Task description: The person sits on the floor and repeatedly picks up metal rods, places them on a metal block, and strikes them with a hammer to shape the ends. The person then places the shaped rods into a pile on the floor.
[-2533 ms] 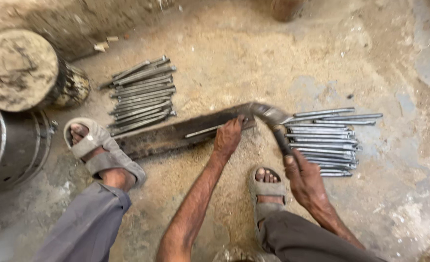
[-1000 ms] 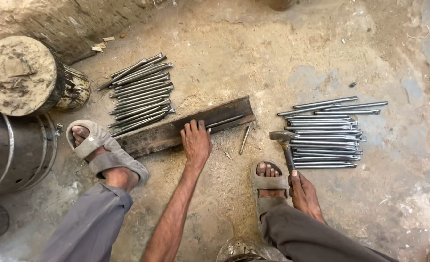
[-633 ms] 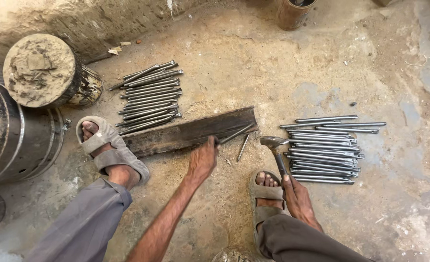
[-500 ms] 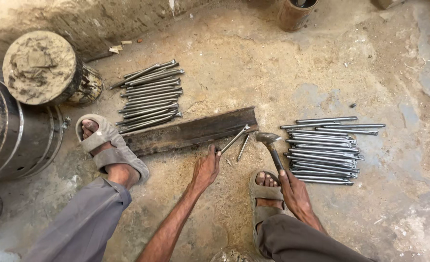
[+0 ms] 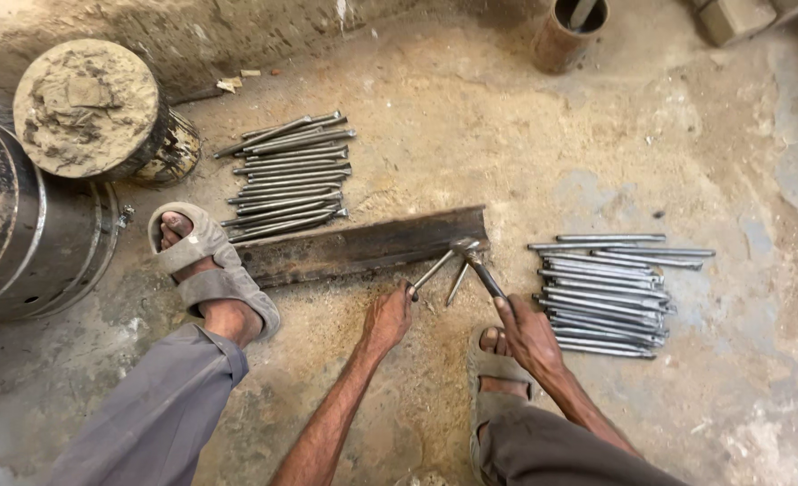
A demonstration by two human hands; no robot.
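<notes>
In the head view, the left hand (image 5: 388,317) pinches the near end of a thin steel rod (image 5: 433,269) with the fingertips pressed together around it. The long axis of the rod runs from this hand up and to the right, and its far end rests against the near edge of the rusty steel bar (image 5: 363,252), close to the right end of the bar. The right hand (image 5: 527,333) is closed around the handle of a hammer (image 5: 478,263); the hammer head sits just at the far tip of the rod, so both hands are about equally near to it. A second loose rod (image 5: 457,283) lies just right of the held one. There is bare floor between the bar and the feet. The pile of rods on the right (image 5: 608,293) is near the right hand, and the pile on the left (image 5: 289,176) lies beyond the bar.
</notes>
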